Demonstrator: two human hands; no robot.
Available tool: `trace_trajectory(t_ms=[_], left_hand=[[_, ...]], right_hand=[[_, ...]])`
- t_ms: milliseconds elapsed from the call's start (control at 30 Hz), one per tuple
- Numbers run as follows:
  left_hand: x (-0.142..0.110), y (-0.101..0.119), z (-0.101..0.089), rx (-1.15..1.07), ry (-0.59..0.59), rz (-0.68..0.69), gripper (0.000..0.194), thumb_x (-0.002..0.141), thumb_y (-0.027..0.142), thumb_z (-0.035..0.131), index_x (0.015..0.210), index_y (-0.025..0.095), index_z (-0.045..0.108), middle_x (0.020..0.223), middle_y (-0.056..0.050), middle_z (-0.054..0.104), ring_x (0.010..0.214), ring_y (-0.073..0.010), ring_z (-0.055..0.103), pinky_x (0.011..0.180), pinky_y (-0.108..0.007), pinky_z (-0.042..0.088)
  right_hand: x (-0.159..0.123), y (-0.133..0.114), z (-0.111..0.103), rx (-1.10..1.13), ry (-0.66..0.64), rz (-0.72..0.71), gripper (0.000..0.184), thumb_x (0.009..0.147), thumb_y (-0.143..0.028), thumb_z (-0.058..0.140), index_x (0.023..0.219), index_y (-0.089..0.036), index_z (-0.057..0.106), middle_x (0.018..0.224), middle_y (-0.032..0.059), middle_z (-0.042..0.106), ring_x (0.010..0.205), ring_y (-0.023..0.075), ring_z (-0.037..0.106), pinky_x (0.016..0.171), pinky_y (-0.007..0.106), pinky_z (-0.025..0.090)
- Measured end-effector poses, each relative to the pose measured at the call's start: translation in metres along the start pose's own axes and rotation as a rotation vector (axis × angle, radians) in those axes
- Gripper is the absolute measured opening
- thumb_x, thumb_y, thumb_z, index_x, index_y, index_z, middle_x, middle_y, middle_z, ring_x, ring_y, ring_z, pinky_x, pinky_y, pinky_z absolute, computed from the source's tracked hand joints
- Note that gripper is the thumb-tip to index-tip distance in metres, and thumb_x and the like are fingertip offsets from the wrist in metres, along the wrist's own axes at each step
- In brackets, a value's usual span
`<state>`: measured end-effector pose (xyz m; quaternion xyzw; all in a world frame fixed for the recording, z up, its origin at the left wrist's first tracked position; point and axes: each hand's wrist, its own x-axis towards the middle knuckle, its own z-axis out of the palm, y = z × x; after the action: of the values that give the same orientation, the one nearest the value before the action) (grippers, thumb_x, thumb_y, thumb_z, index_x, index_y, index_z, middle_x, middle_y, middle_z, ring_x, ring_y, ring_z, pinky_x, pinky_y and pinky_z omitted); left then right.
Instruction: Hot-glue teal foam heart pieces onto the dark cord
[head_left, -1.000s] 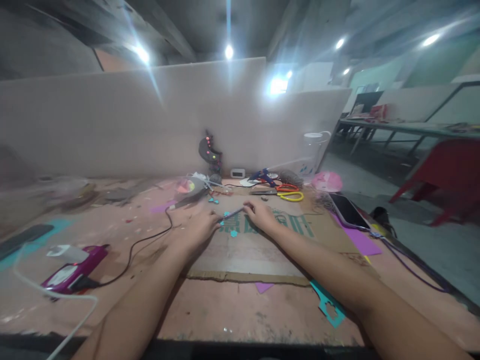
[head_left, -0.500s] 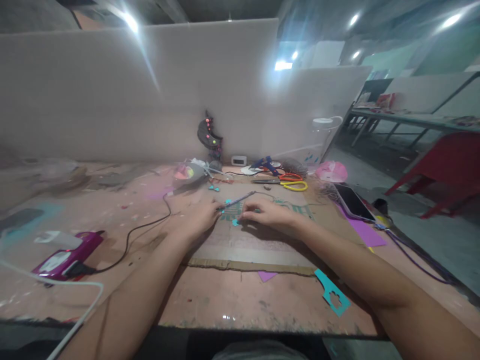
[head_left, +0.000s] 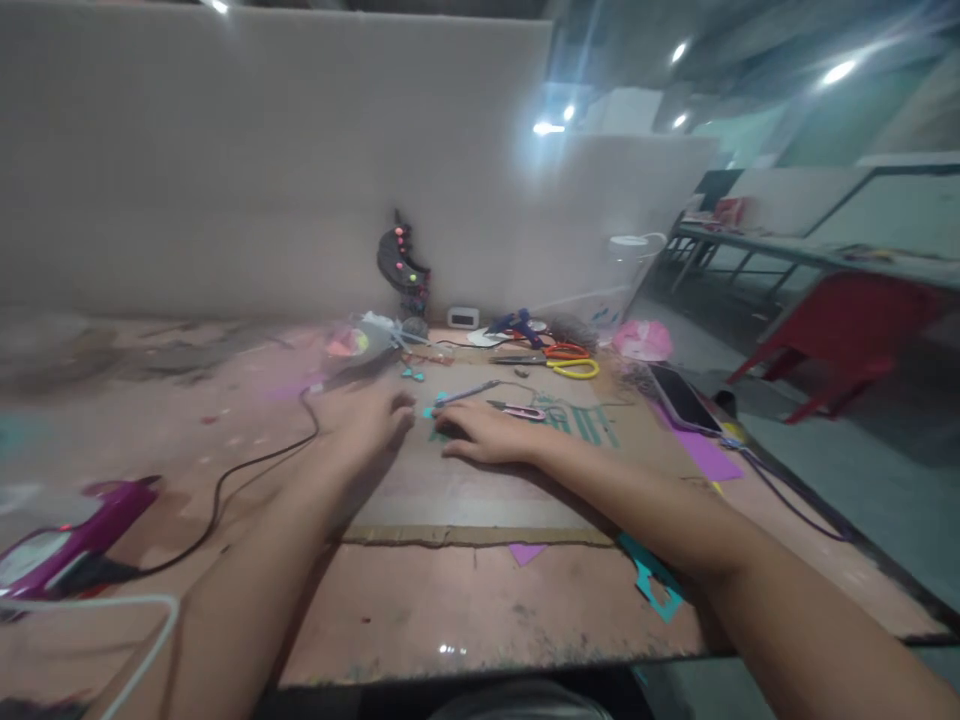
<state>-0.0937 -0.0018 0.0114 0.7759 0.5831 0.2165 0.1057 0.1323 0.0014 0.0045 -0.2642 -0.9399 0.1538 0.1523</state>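
Note:
My left hand (head_left: pixel 379 415) rests at the left of a clear sheet (head_left: pixel 420 495) lying on cardboard, its fingers loosely bent and nothing visible in them. My right hand (head_left: pixel 487 432) lies over the sheet with fingers stretched and thumb apart, open. Just beyond its fingertips are small teal paper pieces (head_left: pixel 430 410), partly hidden. A slim pen-like tool (head_left: pixel 472 390) lies slantwise behind that hand. Pink thread snips (head_left: pixel 517 410) lie beside the right wrist. Green lettering (head_left: pixel 592 425) shows on the sheet's right part.
Orange-and-yellow-handled scissors (head_left: pixel 574 368), a blue glue gun (head_left: pixel 517 325) and a small white device (head_left: pixel 463 318) line the back. A phone (head_left: pixel 684 398) lies on purple paper (head_left: pixel 712 458) at right. At left is a magenta power strip (head_left: pixel 105 520) with cords. A teal cut-out (head_left: pixel 660 590) lies near the front edge.
My hands have drawn apart slightly, and the right one has gone from a pinch by a teal piece to stretched fingers. Snips now show beside the right wrist. The view has shifted right.

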Motion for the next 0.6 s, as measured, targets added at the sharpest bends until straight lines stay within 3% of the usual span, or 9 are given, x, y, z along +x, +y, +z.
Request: trace_trajectory(t_ms=[133, 233, 400, 600], left_hand=[[0.002, -0.003, -0.001, -0.044, 0.010, 0.015, 0.032, 0.084, 0.037, 0.050, 0.095, 0.019, 0.073, 0.094, -0.011, 0.076, 0.089, -0.0302, 0.066, 0.077, -0.037, 0.046], [0.000, 0.000, 0.002, -0.071, 0.012, -0.012, 0.032, 0.087, 0.041, 0.047, 0.094, 0.020, 0.071, 0.093, -0.009, 0.075, 0.091, -0.0292, 0.066, 0.076, -0.036, 0.046], [-0.010, 0.020, 0.009, -0.076, 0.007, -0.029, 0.029, 0.089, 0.042, 0.046, 0.087, 0.022, 0.066, 0.084, -0.006, 0.073, 0.077, -0.0264, 0.065, 0.067, -0.033, 0.044], [-0.014, 0.046, 0.016, -0.197, -0.050, -0.023, 0.025, 0.089, 0.043, 0.050, 0.081, 0.022, 0.062, 0.077, -0.003, 0.072, 0.075, -0.0236, 0.066, 0.066, -0.031, 0.046]], right_hand=[[0.026, 0.009, 0.005, 0.002, 0.015, 0.012, 0.043, 0.092, -0.038, 0.062, 0.127, -0.013, 0.056, 0.125, 0.0155, 0.065, 0.115, 0.0255, 0.060, 0.097, 0.036, 0.047], [0.025, 0.014, 0.000, 0.035, 0.088, 0.038, 0.036, 0.096, -0.033, 0.056, 0.127, -0.016, 0.056, 0.134, 0.0130, 0.061, 0.123, 0.0221, 0.057, 0.103, 0.034, 0.043], [-0.023, 0.021, -0.029, 0.040, 0.139, 0.107, 0.021, 0.095, -0.030, 0.056, 0.111, -0.020, 0.065, 0.122, 0.0099, 0.068, 0.114, 0.0226, 0.061, 0.101, 0.037, 0.044], [-0.089, 0.051, -0.090, -0.022, 0.081, 0.298, 0.019, 0.092, -0.026, 0.057, 0.104, -0.020, 0.071, 0.108, 0.0079, 0.073, 0.099, 0.0218, 0.066, 0.087, 0.033, 0.048]])
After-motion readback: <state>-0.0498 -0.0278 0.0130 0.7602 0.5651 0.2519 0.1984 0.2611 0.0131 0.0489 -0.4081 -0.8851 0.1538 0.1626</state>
